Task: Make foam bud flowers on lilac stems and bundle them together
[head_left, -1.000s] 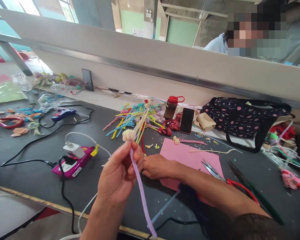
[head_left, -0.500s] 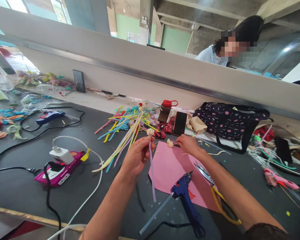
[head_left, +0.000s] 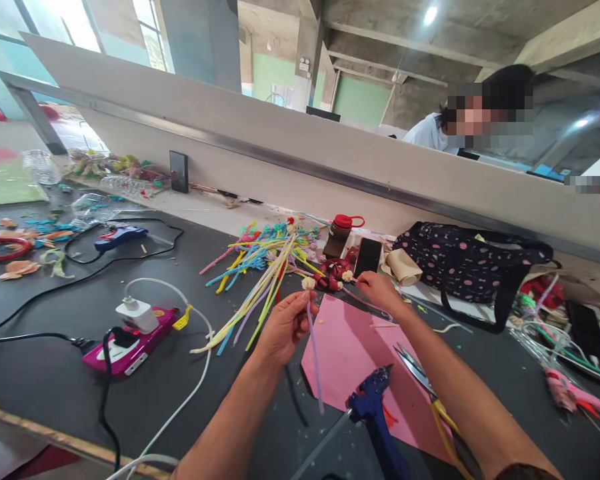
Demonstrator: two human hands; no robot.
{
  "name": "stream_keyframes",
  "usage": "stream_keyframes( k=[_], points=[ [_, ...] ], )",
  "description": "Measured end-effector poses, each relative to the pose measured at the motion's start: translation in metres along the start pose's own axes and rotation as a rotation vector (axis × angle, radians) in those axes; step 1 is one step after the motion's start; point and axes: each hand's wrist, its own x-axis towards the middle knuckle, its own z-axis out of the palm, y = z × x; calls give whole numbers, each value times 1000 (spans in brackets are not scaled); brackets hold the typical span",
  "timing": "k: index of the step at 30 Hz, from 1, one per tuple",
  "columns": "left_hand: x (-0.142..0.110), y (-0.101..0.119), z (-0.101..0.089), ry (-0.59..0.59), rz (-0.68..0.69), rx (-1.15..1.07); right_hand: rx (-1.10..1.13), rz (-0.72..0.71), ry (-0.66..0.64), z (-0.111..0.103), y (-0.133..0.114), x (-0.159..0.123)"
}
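My left hand [head_left: 291, 325] pinches a lavender stem [head_left: 316, 363] just below its small cream flower [head_left: 309, 284]; the stem hangs down over the left edge of a pink sheet [head_left: 340, 340]. Farther back, my right hand [head_left: 379, 291] has its fingers closed at a second cream flower [head_left: 347, 275], beside the sheet's far edge. The fingers partly hide what they grip there. A blue glue gun [head_left: 373, 407] and yellow-handled scissors [head_left: 427, 383] lie on the sheet, below my right forearm.
Many coloured flower stems [head_left: 260, 287] lie in a heap behind my left hand. A red-capped bottle [head_left: 338, 237], a phone [head_left: 369, 257] and a dark patterned bag [head_left: 460, 267] stand along the partition. At left is a magenta power strip [head_left: 130, 347] with cables. Another person sits beyond the partition.
The second cream flower has come up off the pink sheet's edge and moved away with my right hand. My left hand keeps its flower upright. The view has shifted slightly.
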Motion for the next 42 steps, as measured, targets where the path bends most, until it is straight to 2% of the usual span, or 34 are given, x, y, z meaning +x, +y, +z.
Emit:
stream_keyframes(
  k=[4,9,13,17,23,28,32,39,42],
  points=[
    [-2,-2,1,22,-16,2,287,-28,-25,-6,-16,-5],
    [-4,-3,3,77,-6,17,660,-63,-120,-9,-50,-22],
    [-7,-2,3,47,39,5,850,-102,-205,-15,-78,-37],
    [-11,0,4,30,114,22,1136,-87,-251,-15,-98,-54],
    [-17,2,8,24,154,89,1323,54,-208,-15,-105,-102],
    [-21,2,13,-17,201,187,1397,71,-139,-20,-102,-134],
    [-28,4,17,11,342,286,1426,85,-133,-23,-100,-139],
    [-35,6,22,10,786,694,1467,55,-43,-21,-104,-131],
    [-35,4,24,9,834,795,1492,48,-16,-19,-107,-128]
  ],
)
